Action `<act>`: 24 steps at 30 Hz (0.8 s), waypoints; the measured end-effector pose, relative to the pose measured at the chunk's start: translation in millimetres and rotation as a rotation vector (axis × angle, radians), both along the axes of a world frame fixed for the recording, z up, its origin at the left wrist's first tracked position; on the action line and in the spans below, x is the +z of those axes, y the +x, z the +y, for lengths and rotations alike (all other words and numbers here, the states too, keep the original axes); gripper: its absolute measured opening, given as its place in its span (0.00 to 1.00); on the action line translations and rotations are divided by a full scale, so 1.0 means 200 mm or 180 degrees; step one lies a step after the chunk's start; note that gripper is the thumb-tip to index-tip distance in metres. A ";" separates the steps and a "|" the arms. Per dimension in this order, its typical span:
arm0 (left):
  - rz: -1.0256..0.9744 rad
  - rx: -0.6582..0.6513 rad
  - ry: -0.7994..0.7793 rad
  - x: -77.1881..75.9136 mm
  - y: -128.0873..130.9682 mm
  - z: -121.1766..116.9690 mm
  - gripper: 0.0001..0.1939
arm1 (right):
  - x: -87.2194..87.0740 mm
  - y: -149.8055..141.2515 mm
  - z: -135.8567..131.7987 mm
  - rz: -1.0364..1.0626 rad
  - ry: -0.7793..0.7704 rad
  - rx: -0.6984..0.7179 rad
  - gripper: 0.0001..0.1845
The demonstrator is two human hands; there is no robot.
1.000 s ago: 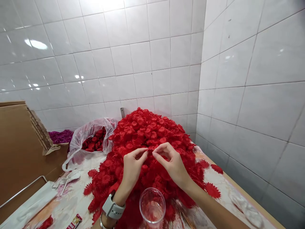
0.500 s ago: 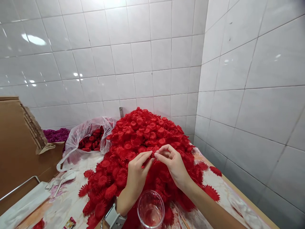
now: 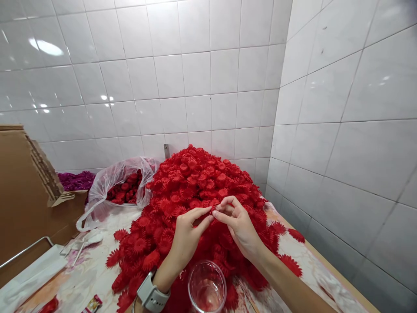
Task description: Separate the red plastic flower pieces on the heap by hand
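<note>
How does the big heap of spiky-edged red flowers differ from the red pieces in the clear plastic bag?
The heap of red flowers lies loose on the patterned tabletop, while the bagged red pieces sit inside the clear plastic bag. The heap is far bulkier than the bagged pieces. The bagged pieces look darker than the heap. Both consist of many small red items.

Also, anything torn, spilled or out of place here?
Box, left: ragged edge, looks torn. One red flower lies off the pile, right side. Reddish marks on the cloth right of the cup; can't tell stain from pattern.
</note>
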State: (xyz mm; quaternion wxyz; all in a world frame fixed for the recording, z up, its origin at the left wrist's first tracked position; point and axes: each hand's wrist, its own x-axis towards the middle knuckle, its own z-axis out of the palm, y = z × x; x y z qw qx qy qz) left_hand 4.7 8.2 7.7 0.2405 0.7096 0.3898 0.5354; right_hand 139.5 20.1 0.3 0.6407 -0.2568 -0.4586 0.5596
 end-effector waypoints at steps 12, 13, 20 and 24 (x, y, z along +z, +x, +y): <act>-0.0897 -0.0288 -0.0980 0.03 0.00 0.01 0.11 | -0.02 0.03 0.03 -0.0267 0.0008 0.0187 0.18; -0.0869 -0.0278 -0.0957 0.03 0.00 0.01 0.11 | -0.02 0.03 0.03 -0.0259 0.0002 0.0186 0.18; -0.0683 -0.0214 -0.0860 0.02 0.01 0.01 0.10 | -0.01 0.04 0.03 -0.0380 0.0027 0.0159 0.18; -0.0358 -0.0061 -0.0656 0.01 -0.01 0.02 0.09 | 0.00 0.03 0.01 -0.0577 0.0133 0.0254 0.17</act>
